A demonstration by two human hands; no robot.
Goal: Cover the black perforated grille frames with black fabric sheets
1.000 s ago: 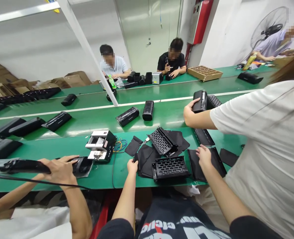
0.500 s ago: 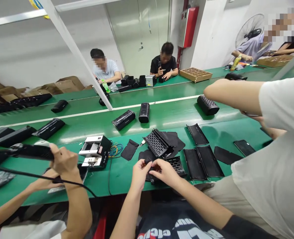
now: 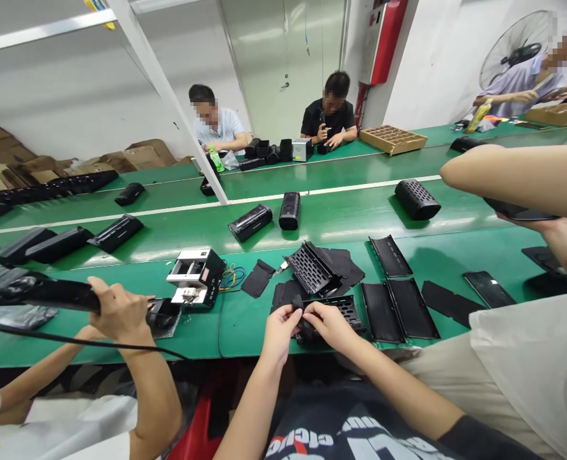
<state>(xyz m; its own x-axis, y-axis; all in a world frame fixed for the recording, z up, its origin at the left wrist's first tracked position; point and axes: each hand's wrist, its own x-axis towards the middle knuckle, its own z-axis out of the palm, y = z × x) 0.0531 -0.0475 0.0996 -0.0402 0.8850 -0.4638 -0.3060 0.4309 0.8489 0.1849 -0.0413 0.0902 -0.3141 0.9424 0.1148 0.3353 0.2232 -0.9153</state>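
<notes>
My left hand (image 3: 279, 329) and my right hand (image 3: 330, 324) meet close together at the near edge of the green bench. Both pinch a small, dark, flexible-looking black piece (image 3: 297, 300), partly hidden by my fingers. Just beneath and right of them lies a slotted black plastic shell (image 3: 349, 312). Another slotted black shell (image 3: 310, 268) rests beyond my hands, tilted on a pile of thin black sheets (image 3: 348, 265). To the right are smooth black curved panels (image 3: 383, 313), lying hollow side up.
A co-worker's hand (image 3: 120, 313) on the left grips a black corded tool, near a white-and-black machine (image 3: 194, 278). On the right, another co-worker's arm (image 3: 513, 182) reaches over the bench. Black speaker-like units (image 3: 289, 211) stand along the green line. A phone-like slab (image 3: 489, 289) lies right.
My view has shifted, so the bench appears further right. My hands stay together, and the black piece now sticks up more between the fingers. The right co-worker's forearm has moved further right.
</notes>
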